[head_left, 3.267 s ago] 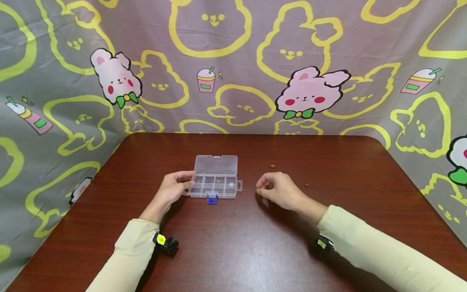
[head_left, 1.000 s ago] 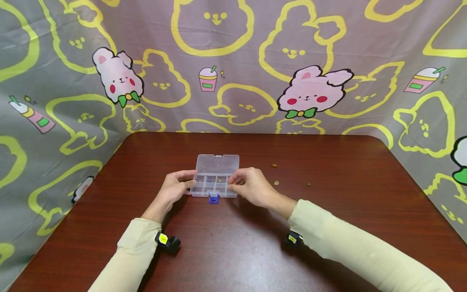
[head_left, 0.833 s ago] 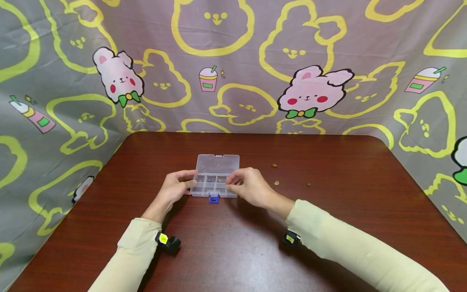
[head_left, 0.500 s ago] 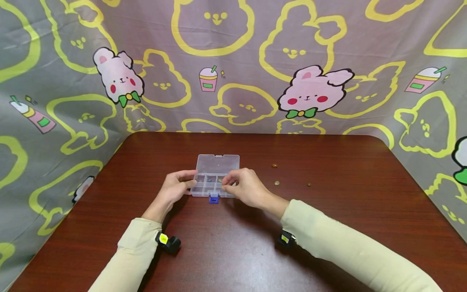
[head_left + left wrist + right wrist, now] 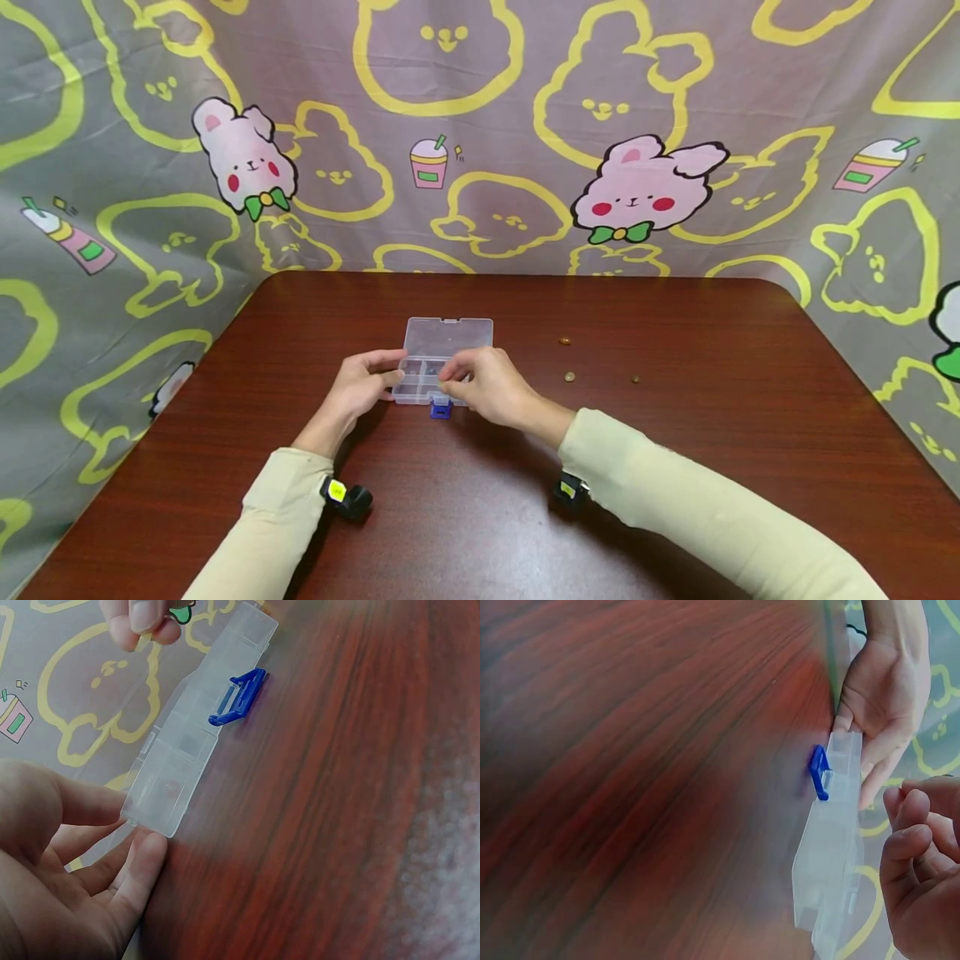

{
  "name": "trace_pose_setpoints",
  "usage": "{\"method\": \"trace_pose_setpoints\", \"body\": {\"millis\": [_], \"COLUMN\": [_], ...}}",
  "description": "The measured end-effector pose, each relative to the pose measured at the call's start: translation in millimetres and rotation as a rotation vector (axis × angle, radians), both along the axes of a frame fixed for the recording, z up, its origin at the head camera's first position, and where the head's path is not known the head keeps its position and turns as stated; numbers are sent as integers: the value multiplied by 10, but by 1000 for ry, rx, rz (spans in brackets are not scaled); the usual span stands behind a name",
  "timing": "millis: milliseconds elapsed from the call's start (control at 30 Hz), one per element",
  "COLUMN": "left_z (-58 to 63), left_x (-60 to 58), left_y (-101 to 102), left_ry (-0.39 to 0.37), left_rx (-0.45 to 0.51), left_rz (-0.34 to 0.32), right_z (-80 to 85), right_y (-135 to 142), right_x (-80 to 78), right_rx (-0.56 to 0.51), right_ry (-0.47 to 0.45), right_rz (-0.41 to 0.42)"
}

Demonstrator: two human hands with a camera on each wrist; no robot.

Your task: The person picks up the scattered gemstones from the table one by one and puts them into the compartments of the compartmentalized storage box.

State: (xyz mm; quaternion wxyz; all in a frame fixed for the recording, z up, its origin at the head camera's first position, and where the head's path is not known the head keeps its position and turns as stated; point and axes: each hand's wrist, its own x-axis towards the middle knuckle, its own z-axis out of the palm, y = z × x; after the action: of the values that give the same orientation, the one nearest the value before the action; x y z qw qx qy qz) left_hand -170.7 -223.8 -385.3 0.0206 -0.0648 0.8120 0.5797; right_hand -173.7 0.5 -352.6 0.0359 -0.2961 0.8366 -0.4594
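A clear plastic compartment box (image 5: 408, 388) with a blue latch (image 5: 440, 410) stands on the table, its lid (image 5: 448, 336) raised at the back. My left hand (image 5: 360, 383) grips its left end between thumb and fingers. Over the box's right half is my right hand (image 5: 487, 385), thumb and fingertips pinched together. A tiny yellowish bit (image 5: 146, 635) shows at those fingertips in the left wrist view, mostly hidden by them. Small pieces lie in the back compartments, too small to make out. The right hand covers the right compartments.
Right of the box, a shiny brown oval piece (image 5: 565, 341), a pale round piece (image 5: 570, 377) and a small dark piece (image 5: 635, 380) lie on the brown table (image 5: 675, 333). A patterned curtain (image 5: 510, 125) hangs behind the table.
My right hand has moved left from the table beside the box to above its compartments, sliding further left over the last second. The left hand keeps its grip on the box.
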Motion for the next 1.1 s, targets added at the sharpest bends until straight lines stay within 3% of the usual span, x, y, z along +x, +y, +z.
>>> {"method": "trace_pose_setpoints", "body": {"millis": [367,733,1100], "left_z": [7,4,13], "left_x": [14,2,5], "left_y": [-17,-23,-38], "left_ry": [-4,-2,-1], "left_rx": [-6,-7,8], "left_rz": [-10,-18,-17], "right_z": [19,2,8], "right_y": [-237,-364,-469], "right_x": [22,-17,-37], "right_rx": [42,61,73], "right_ry": [-43,14,-7], "right_rz": [34,29,24]}}
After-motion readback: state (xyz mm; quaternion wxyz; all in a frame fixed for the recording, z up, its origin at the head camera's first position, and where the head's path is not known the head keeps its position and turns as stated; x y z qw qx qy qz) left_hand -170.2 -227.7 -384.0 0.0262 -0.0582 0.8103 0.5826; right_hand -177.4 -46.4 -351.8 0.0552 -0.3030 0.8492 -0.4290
